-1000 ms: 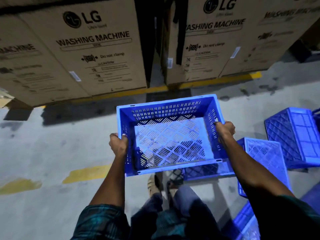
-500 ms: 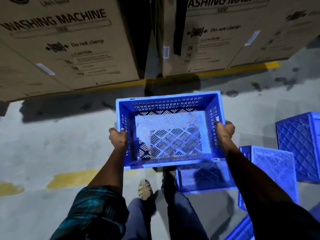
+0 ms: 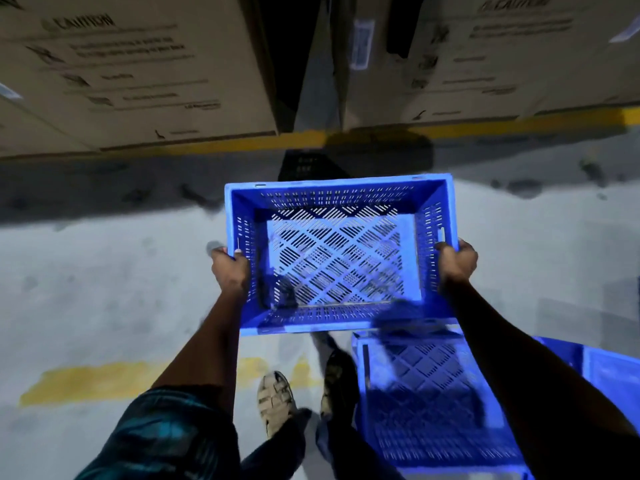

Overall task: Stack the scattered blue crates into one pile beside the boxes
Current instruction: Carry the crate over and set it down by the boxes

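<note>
Grip: left hand [image 3: 231, 270] and right hand [image 3: 456, 262] were curled round the side rims of the blue crate [image 3: 341, 252].
Crate: open side up, held mid-frame above the floor [image 3: 104, 289].
6 o'clock: another crate [image 3: 433, 403] on the floor.
12 o'clock: cardboard boxes [image 3: 138, 71].

Carried crate [image 3: 341, 252]: centre, open side up, off the floor [image 3: 104, 278].
Left hand [image 3: 231, 270]: on its left wall.
Right hand [image 3: 456, 260]: on its right wall.
Boxes [image 3: 138, 74]: ahead, two with a gap between, along the floor line [image 3: 381, 135].
Second crate [image 3: 429, 403]: on floor, lower right, just right of the feet [image 3: 277, 400].
Third crate [image 3: 602, 368]: further right, partly hidden by right arm.
</note>
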